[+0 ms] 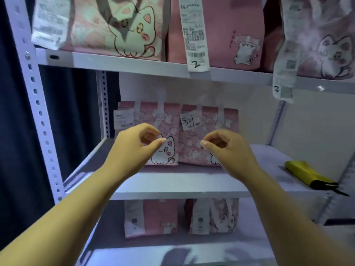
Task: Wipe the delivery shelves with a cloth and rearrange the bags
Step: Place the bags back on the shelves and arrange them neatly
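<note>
Middle shelf (182, 186): white board straight ahead of you.
Middle bags (149, 120): two pink cat bags, upright at the back, side by side, paper tags on the fronts.
Top bags (230, 31): three above you, with long receipts marked 2 and 3.
Lower bags (151, 217): two, upright.
Yellow cloth (303, 172): folded, at your right on the middle shelf.

Single head-worn wide-angle view, facing forward and slightly down, close in: pink bags (211, 129) just beyond the fingers (148, 128), middle shelf (182, 182) right beneath them.
</note>
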A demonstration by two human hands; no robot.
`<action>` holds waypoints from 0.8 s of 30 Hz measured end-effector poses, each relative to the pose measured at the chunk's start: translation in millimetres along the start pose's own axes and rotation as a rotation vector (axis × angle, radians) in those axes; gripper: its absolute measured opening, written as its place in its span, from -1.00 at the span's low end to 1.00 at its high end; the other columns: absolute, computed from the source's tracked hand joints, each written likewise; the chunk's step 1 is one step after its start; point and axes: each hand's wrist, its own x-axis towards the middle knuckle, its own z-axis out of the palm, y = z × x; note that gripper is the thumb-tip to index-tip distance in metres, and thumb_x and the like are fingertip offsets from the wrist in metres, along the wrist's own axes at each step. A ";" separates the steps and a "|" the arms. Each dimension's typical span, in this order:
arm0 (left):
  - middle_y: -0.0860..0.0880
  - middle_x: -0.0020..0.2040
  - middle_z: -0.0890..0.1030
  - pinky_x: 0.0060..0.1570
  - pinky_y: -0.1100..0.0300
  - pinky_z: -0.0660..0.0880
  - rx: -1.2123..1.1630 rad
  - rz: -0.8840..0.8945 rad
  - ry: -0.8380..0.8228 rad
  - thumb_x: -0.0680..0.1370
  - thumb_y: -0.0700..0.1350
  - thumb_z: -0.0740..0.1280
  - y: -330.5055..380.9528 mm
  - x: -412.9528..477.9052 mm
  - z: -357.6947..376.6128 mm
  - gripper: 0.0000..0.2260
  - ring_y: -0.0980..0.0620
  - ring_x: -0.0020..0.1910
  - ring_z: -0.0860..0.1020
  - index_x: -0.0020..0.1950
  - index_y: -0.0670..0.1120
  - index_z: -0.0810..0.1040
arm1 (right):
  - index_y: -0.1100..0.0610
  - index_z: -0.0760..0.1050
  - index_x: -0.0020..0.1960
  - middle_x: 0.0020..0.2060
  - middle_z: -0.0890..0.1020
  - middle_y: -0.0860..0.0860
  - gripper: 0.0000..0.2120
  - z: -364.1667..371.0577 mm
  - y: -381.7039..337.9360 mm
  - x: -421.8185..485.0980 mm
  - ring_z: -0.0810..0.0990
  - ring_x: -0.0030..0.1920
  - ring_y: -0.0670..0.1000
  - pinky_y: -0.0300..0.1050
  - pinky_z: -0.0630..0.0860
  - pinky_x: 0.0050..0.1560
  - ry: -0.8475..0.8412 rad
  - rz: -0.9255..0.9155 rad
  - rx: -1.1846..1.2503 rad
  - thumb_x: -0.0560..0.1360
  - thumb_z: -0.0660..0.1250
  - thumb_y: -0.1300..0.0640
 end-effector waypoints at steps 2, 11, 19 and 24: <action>0.18 -0.20 0.63 -0.23 0.47 0.43 -0.034 -0.065 -0.017 0.43 0.09 0.41 2.7 -7.6 24.0 -0.85 0.32 -0.20 0.56 -0.07 0.06 0.58 | -0.01 0.55 -0.17 -0.28 0.61 -0.12 -0.91 -9.0 21.2 -7.1 0.54 -0.27 -0.18 -0.31 0.43 -0.26 -0.032 0.036 -0.011 0.47 0.36 0.00; 0.14 -0.23 0.63 -0.27 0.41 0.42 -0.070 -0.260 -0.054 0.42 0.06 0.43 -2.3 -36.1 95.2 -0.92 0.29 -0.24 0.55 -0.16 0.10 0.59 | -0.04 0.56 -0.18 -0.28 0.61 -0.14 -0.94 -22.5 100.1 -27.5 0.54 -0.25 -0.20 -0.36 0.37 -0.29 -0.064 0.207 -0.012 0.44 0.38 0.00; 0.14 -0.23 0.64 -0.34 0.48 0.39 -0.031 -0.368 -0.005 0.43 0.07 0.42 -45.8 -22.8 90.2 -0.91 0.33 -0.21 0.54 -0.16 0.09 0.59 | -0.04 0.55 -0.23 -0.30 0.60 -0.16 -0.90 7.3 127.4 -4.7 0.52 -0.23 -0.30 -0.38 0.35 -0.29 -0.072 0.253 0.035 0.45 0.37 0.03; 0.15 -0.22 0.64 -0.32 0.48 0.39 -0.034 -0.412 0.051 0.42 0.06 0.42 -87.5 -10.7 75.7 -0.94 0.35 -0.21 0.54 -0.17 0.14 0.57 | -0.02 0.55 -0.24 -0.30 0.61 -0.14 -0.90 48.2 128.1 17.3 0.53 -0.25 -0.26 -0.36 0.35 -0.26 -0.095 0.257 0.071 0.46 0.38 0.06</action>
